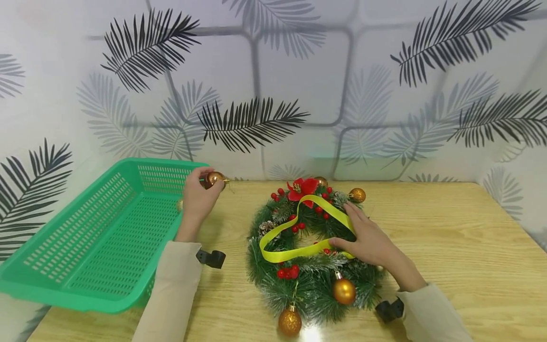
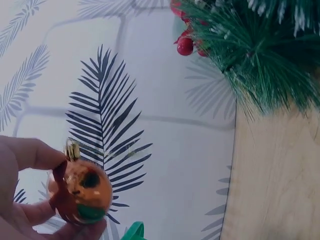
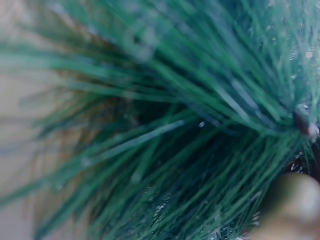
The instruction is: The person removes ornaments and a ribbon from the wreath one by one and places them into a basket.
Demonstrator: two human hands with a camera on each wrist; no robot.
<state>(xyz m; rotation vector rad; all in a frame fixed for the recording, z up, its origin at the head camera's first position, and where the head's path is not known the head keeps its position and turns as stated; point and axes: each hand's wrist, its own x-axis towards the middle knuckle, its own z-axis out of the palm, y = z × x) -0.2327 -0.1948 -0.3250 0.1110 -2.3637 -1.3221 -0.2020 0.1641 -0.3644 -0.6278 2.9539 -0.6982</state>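
Note:
In the head view my left hand (image 1: 201, 194) pinches a shiny copper-coloured bauble (image 1: 215, 178) beside the green basket's far right corner. The left wrist view shows this bauble (image 2: 95, 187) closely, its gold cap upward and the fingers curled round its side. My right hand (image 1: 369, 235) rests on the right side of a green Christmas wreath (image 1: 267, 270), fingers extended and thumb at a loop of yellow ribbon (image 1: 273, 256). A red flower (image 1: 303, 188), berries, a pine cone and several gold baubles (image 1: 344, 290) decorate the wreath. The right wrist view is mostly blurred wreath needles (image 3: 200, 125).
A green plastic basket (image 1: 98, 304) stands at the left of the wooden table (image 1: 461, 256), with a partly hidden gold ball (image 1: 179, 205) near its right wall. A leaf-patterned wall covering (image 1: 295, 80) rises behind the table.

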